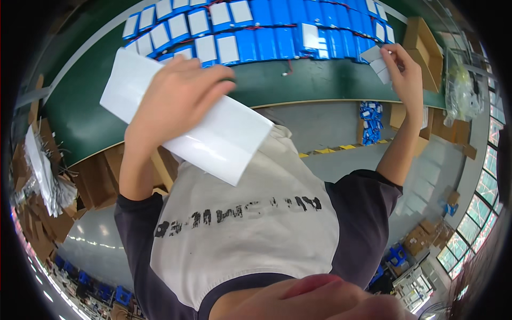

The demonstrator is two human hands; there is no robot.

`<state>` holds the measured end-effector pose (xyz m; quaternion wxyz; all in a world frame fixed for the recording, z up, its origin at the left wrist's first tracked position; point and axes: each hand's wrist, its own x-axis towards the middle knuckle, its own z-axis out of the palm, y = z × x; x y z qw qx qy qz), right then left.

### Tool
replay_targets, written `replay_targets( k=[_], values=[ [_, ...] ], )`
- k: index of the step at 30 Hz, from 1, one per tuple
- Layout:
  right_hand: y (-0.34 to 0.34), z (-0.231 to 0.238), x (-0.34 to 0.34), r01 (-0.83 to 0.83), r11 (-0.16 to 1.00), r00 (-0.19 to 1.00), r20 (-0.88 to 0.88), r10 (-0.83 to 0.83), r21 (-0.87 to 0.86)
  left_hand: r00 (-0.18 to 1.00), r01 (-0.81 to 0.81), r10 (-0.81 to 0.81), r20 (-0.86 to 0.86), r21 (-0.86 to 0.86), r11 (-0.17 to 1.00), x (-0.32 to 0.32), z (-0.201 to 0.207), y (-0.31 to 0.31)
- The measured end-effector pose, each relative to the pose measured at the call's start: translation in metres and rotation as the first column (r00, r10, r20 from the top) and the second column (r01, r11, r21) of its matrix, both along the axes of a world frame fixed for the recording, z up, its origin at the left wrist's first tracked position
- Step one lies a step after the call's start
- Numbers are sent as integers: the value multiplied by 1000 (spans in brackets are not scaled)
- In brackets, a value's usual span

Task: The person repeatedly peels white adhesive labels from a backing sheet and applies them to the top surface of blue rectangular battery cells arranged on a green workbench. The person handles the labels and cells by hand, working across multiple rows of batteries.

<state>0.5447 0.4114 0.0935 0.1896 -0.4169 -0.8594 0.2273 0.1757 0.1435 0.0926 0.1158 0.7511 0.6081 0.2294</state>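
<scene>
Pinching small pale pieces (381,70) between thumb and fingertips, the right hand (404,69) is raised at the upper right of the frame, its grip narrow, wrist bent, forearm climbing steeply from a dark sleeve. The left hand (178,96), upper left of centre, is back upward over a large glossy white sheet (226,136), its fingers bent and partly blurred, its forearm rising almost straight up. Whether those fingers clamp the sheet or only rest on it, I cannot tell. The sheet slants from upper left down toward the centre, its lower end in front of the person's pale shirt (250,234). Beyond both hands, rows of blue packs (264,45), many topped with white rectangles (205,49), cross the top of the frame on a green table (320,80). An open cardboard box (426,56) stands beside the right hand, with clear plastic (460,93) near it at the right.
</scene>
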Motion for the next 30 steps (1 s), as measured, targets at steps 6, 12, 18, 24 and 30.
replay_targets(
  k=[6, 12, 18, 24, 30],
  values=[
    [57, -5, 24, -172, 984, 954, 242, 179, -50, 963, 252, -253, -89, -16, 968, 90, -18, 53],
    [99, -14, 29, -348, 917, 880, 268, 391, -195, 968, 231, -231, -99, -10, 973, 153, -29, 103],
    [115, -10, 24, -376, 897, 848, 302, 434, -233, 977, 174, -166, -135, 53, 983, 186, -33, 142],
    [99, -6, 1, -375, 905, 849, 318, 422, -201, 950, 165, -140, -278, 70, 984, 203, -51, 183],
    [92, 14, 3, -346, 923, 869, 315, 382, -167, 956, 99, -114, -270, -69, 993, 226, -70, 222]
  ],
)
